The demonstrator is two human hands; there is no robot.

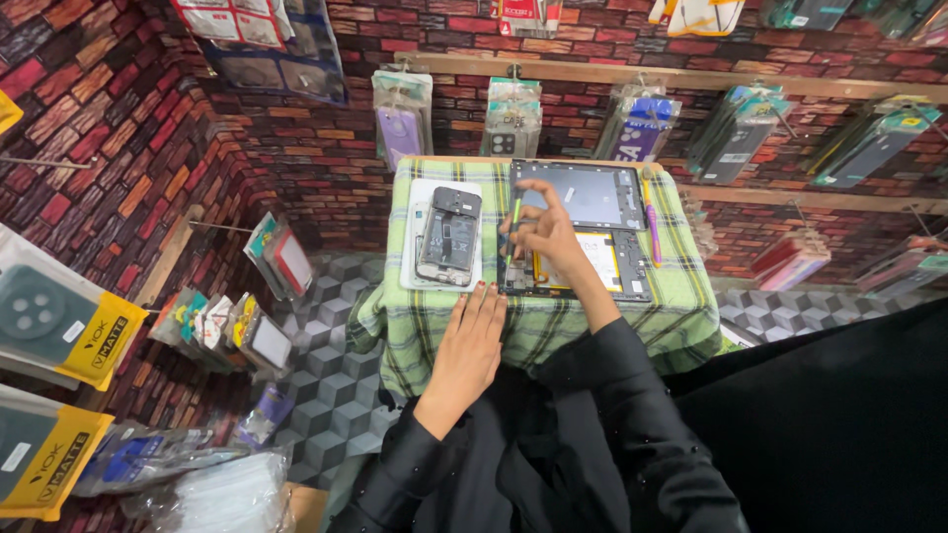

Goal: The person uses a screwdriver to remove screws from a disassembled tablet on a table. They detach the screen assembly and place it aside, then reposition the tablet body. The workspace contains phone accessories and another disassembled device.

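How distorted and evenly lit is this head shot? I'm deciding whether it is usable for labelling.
Head view: strong wide-angle bending, so the brick wall and wooden rail curve. Light is soft and even, with faint shadow under the left hand. The right hand and green tool look sharp on the opened tablet. Mild sheen shows on the hanging packets. Edges are stretched.

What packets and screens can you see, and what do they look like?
Tablet screen panel: table's far side, dark grey rectangle.
Phone-case packet: hanging on brick wall, clear with purple case.
Green-and-yellow box: far left, rectangular.
Clear packets: left wall, below, small.
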